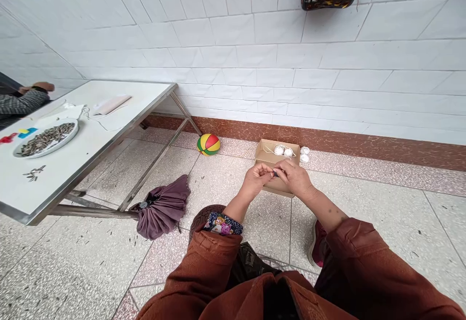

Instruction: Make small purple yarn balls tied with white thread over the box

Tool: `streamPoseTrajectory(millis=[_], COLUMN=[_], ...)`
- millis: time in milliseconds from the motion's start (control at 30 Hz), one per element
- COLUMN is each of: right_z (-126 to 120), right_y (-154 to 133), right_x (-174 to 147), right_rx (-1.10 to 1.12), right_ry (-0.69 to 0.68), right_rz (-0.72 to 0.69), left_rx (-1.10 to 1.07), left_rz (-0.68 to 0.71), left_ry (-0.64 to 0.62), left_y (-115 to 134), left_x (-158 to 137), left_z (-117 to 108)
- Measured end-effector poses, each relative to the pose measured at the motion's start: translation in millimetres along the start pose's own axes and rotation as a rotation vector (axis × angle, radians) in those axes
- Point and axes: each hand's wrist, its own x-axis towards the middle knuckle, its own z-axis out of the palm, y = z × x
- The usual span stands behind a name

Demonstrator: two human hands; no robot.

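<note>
Both my hands meet above a cardboard box (pixel 259 152) on the floor. My left hand (pixel 257 178) pinches a small dark object (pixel 275 174) between thumb and fingers. From the other side, my right hand (pixel 294 178) grips the same object, with its fingers closed. The object is too small and too covered for me to tell its kind. Inside the box, beyond my fingers, lie white round bundles (pixel 283 150) with a thin cord. Two more white bundles (pixel 305 154) rest on the floor just right of the box.
A white table (pixel 120 94) on the left bears a plate of sunflower seeds (pixel 47 140) and a pinkish pouch (pixel 112 105). Under its edge lies a folded purple umbrella (pixel 163 208). A striped ball (pixel 208 144) sits near the wall. Another person's sleeve (pixel 25 102) shows far left.
</note>
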Motion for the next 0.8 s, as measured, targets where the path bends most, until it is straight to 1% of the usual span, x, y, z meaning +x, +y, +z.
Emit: streamPoseTrajectory(millis=[100, 200, 267, 367, 433, 500, 567, 633, 667, 733, 800], right_z=[-4.6, -9.1, -8.4, 1.3, 10.8, 17.7, 18.4, 12.8, 8.7, 0.4, -5.1], right_y=[-1.0, 0.0, 1.9, 2.6, -1.1, -7.8, -15.0, -20.0, -21.2, -21.2, -19.4], right_x=[3.0, 7.2, 9.0, 6.5, 1.0, -5.5, -10.4, -12.1, -11.8, -10.2, -9.0], right_rx=[0.249, 0.541, 0.672, 0.745, 0.698, 0.586, 0.451, 0.316, 0.253, 0.139, 0.041], right_ry=[-0.084, -0.159, -0.169, -0.175, -0.196, -0.21, -0.21, -0.224, -0.235, -0.26, -0.269], right_rz=[0.057, 0.173, 0.26, 0.361, 0.393, 0.345, 0.208, 0.047, -0.012, -0.083, -0.126], left_rx=[-0.019, -0.072, -0.121, -0.183, -0.185, -0.138, -0.049, 0.064, 0.118, 0.194, 0.232], left_rz=[-0.017, -0.057, -0.06, -0.027, 0.019, 0.072, 0.106, 0.123, 0.131, 0.142, 0.145], left_ry=[-0.02, -0.083, -0.08, -0.017, 0.079, 0.193, 0.272, 0.305, 0.312, 0.318, 0.327], left_y=[-0.3, 3.2, 6.6, 9.1, 8.3, 6.5, 4.9, 4.2, 4.2, 4.4, 4.6], left_x=[-1.5, -4.3, -5.6, -4.6, -2.0, 1.1, 3.4, 4.3, 4.4, 4.1, 3.6], left_z=[-1.0, -0.9, 0.1, 1.0, 0.2, -1.6, -3.3, -4.2, -4.3, -4.3, -4.7])
